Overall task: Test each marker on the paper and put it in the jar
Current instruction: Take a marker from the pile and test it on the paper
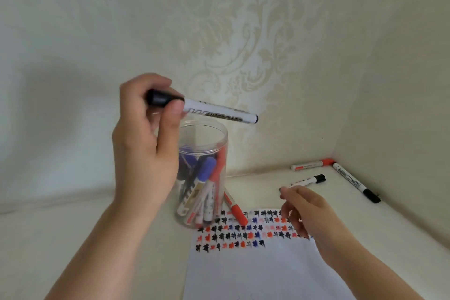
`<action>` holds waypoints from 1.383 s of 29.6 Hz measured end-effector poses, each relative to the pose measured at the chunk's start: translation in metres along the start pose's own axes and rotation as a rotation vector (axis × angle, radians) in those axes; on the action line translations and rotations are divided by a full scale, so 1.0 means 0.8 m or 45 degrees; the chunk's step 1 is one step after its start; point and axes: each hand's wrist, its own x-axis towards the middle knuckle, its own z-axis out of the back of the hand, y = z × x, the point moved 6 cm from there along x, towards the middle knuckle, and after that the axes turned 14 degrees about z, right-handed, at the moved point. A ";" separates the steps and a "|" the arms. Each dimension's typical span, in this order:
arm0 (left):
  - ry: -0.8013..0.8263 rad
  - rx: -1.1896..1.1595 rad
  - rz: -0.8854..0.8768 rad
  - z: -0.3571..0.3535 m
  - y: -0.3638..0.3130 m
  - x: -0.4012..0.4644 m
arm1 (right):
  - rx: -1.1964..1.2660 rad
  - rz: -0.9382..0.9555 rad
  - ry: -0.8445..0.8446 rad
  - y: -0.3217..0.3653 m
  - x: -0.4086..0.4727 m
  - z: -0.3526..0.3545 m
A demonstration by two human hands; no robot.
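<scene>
My left hand (143,139) holds a capped black marker (219,112) by its cap, lying almost level just above the mouth of the clear jar (214,139). Several blue, red and black markers stand inside the jar. My right hand (304,212) hovers over the upper right of the paper (255,273) with fingers loosely apart, its fingertips close to a black marker (304,181) lying on the table. The paper carries rows of black, red and blue test marks (243,231).
A red marker (235,208) lies by the jar's base, its cap on the paper. A red-capped marker (313,164) and another black-capped marker (355,182) lie in the far right corner. Patterned walls close in behind and to the right.
</scene>
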 end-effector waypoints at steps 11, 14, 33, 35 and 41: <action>0.234 0.967 -0.140 -0.001 0.039 0.032 | -0.064 0.024 0.071 0.007 0.022 -0.052; 0.351 0.999 -0.124 -0.007 0.055 0.021 | -0.088 0.033 0.092 0.008 0.024 -0.063; 1.056 0.682 0.005 -0.146 0.076 -0.095 | -0.921 0.225 -0.025 -0.024 0.061 0.043; 1.129 0.705 0.117 -0.165 0.104 -0.111 | -1.219 0.248 0.066 -0.030 0.076 0.053; 1.178 0.710 0.118 -0.194 0.131 -0.132 | -1.883 0.512 0.340 -0.035 0.114 0.042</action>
